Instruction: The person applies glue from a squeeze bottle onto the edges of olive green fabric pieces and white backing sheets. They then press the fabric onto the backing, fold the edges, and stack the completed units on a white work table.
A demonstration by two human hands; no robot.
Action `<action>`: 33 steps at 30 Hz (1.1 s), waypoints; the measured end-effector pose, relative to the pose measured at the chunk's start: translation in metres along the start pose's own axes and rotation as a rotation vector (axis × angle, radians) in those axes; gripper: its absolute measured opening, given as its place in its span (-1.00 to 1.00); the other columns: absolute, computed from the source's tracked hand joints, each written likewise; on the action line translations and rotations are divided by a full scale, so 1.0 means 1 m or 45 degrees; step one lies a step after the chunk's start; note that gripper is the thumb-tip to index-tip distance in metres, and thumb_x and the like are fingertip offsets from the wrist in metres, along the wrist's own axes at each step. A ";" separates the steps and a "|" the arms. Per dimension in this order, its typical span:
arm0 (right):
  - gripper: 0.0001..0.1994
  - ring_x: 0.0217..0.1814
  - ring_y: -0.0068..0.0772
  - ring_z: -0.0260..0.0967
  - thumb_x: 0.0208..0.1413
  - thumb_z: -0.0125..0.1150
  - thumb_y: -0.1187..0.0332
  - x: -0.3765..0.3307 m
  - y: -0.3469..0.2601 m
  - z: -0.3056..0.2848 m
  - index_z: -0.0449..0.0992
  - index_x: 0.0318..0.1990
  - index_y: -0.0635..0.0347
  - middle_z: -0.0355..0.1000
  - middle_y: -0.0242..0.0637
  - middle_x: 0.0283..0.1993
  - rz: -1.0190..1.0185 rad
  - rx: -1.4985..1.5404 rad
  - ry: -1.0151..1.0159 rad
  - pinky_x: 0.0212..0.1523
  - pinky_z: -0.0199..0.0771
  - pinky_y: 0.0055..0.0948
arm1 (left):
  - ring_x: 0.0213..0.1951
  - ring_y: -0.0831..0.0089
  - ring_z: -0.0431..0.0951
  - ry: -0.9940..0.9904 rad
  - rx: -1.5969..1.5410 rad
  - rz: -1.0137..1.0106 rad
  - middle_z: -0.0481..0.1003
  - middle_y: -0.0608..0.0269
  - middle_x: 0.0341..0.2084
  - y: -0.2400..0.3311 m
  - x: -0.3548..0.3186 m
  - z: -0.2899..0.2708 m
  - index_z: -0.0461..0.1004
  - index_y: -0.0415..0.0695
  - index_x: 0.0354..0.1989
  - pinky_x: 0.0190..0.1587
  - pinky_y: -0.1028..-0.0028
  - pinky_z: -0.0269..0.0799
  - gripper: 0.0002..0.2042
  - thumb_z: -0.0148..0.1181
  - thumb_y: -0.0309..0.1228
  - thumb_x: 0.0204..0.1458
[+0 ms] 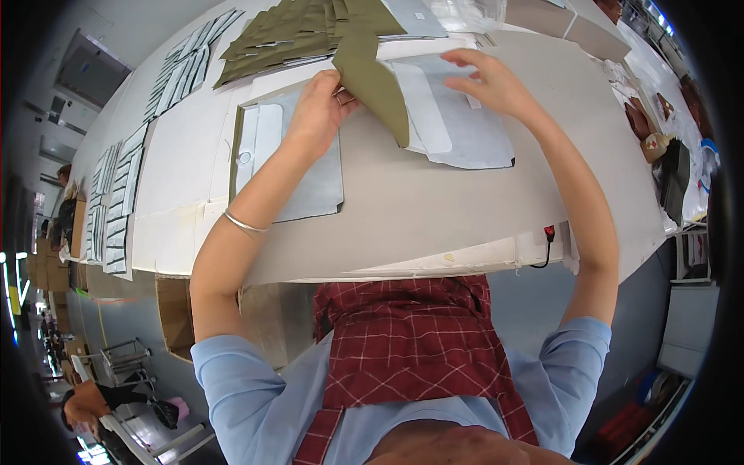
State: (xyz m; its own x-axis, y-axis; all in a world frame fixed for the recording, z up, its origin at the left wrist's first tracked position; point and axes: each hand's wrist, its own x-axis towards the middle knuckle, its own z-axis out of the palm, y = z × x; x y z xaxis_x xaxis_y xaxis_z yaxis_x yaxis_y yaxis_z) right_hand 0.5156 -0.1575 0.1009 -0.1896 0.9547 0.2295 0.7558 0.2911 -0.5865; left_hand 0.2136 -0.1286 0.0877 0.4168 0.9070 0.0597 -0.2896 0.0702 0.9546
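My left hand (319, 112) is closed on the edge of an olive-green flat piece (373, 87), its fingers partly behind it. The piece slants down and bends at its upper end. Under and beside it lies a pale grey-blue panel (480, 136) with a white rounded strip (425, 108) along its left side. Over that panel hovers my right hand (490, 81), open, thumb and fingers apart with nothing between them. Beneath my left forearm rests a second pale panel (319, 182), with an olive edge and a white strip bearing a small ring; my arm covers part of it.
Overlapping olive pieces (271, 39) are spread at the table's far side. Rows of pale, dark-edged pieces (124, 186) lie along the left. Clear plastic (469, 14) sits at the back, with clutter on the right. A red-ended cable (549, 235) hangs at the near edge.
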 end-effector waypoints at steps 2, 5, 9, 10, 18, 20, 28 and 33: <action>-0.44 0.35 -0.27 0.21 0.14 0.26 0.16 0.022 -0.008 0.008 0.34 0.27 0.14 0.31 -0.27 0.30 -0.121 0.127 0.007 0.27 0.27 -0.22 | -0.09 0.47 0.44 -0.042 -0.139 -0.019 0.45 0.27 -0.10 0.011 -0.002 -0.006 0.41 -0.21 -0.03 0.06 0.34 0.36 -0.70 -0.15 -0.25 0.30; -0.30 0.44 -0.21 0.08 0.13 0.28 0.08 0.059 -0.006 0.021 0.18 0.36 0.16 0.17 -0.26 0.40 -0.205 0.268 -0.058 0.37 0.14 -0.18 | -0.12 0.48 0.47 -0.107 -0.282 0.031 0.49 0.30 -0.14 0.037 0.004 -0.010 0.42 -0.20 -0.04 -0.01 0.41 0.42 -0.69 -0.15 -0.25 0.29; -0.30 0.35 -0.32 0.17 0.08 0.34 0.11 0.081 -0.014 0.031 0.22 0.31 0.20 0.18 -0.20 0.37 0.013 0.534 -0.187 0.30 0.20 -0.28 | -0.25 0.56 0.50 -0.225 -0.425 0.014 0.53 0.36 -0.28 0.071 0.008 -0.012 0.48 -0.17 -0.13 -0.18 0.50 0.47 -0.70 -0.12 -0.23 0.28; -0.34 0.29 -0.37 0.22 0.07 0.36 0.14 0.084 -0.016 0.034 0.27 0.28 0.21 0.24 -0.20 0.32 0.162 0.548 -0.158 0.26 0.24 -0.32 | -0.28 0.57 0.51 -0.237 -0.444 0.014 0.54 0.37 -0.31 0.077 0.009 -0.013 0.50 -0.17 -0.15 -0.21 0.53 0.48 -0.69 -0.11 -0.22 0.28; -0.74 -0.18 -0.61 0.48 0.07 0.37 0.37 0.045 -0.031 -0.011 0.58 -0.08 0.18 0.57 -0.40 -0.18 -0.117 1.294 -0.198 -0.09 0.46 -0.56 | -0.44 0.54 0.55 0.221 -0.375 -0.076 0.55 0.31 -0.41 0.108 0.012 -0.025 0.50 -0.20 -0.31 -0.35 0.48 0.59 -0.76 -0.03 -0.31 0.24; -0.75 -0.19 -0.62 0.47 0.07 0.37 0.37 0.033 -0.040 -0.020 0.58 -0.08 0.17 0.57 -0.40 -0.19 -0.103 1.245 -0.185 -0.10 0.47 -0.55 | -0.46 0.52 0.56 0.218 -0.314 -0.186 0.55 0.28 -0.45 0.097 0.018 -0.033 0.49 -0.20 -0.36 -0.38 0.47 0.61 -0.78 -0.02 -0.35 0.23; -0.74 -0.19 -0.64 0.46 0.10 0.34 0.35 0.007 -0.042 -0.035 0.58 -0.06 0.17 0.56 -0.41 -0.19 -0.084 1.238 -0.106 -0.10 0.45 -0.55 | -0.51 0.50 0.54 0.148 -0.386 -0.248 0.52 0.26 -0.49 0.085 0.022 -0.022 0.46 -0.20 -0.40 -0.47 0.48 0.59 -0.81 0.00 -0.39 0.20; -0.72 -0.17 -0.63 0.45 0.10 0.34 0.34 0.002 -0.041 -0.035 0.57 -0.04 0.17 0.56 -0.40 -0.17 -0.054 1.226 -0.099 -0.09 0.44 -0.54 | -0.44 0.49 0.59 0.028 -0.440 -0.229 0.56 0.21 -0.44 0.084 0.019 -0.025 0.50 -0.25 -0.34 -0.37 0.51 0.62 -0.78 0.01 -0.36 0.22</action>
State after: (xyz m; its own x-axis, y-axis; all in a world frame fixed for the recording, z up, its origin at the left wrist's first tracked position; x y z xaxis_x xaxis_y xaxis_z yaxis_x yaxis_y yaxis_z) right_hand 0.5059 -0.1693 0.1523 -0.2722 0.9336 0.2332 -0.0840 0.2184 -0.9722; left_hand 0.1756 -0.0951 0.1620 0.4701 0.8758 -0.1095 -0.4882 0.3614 0.7944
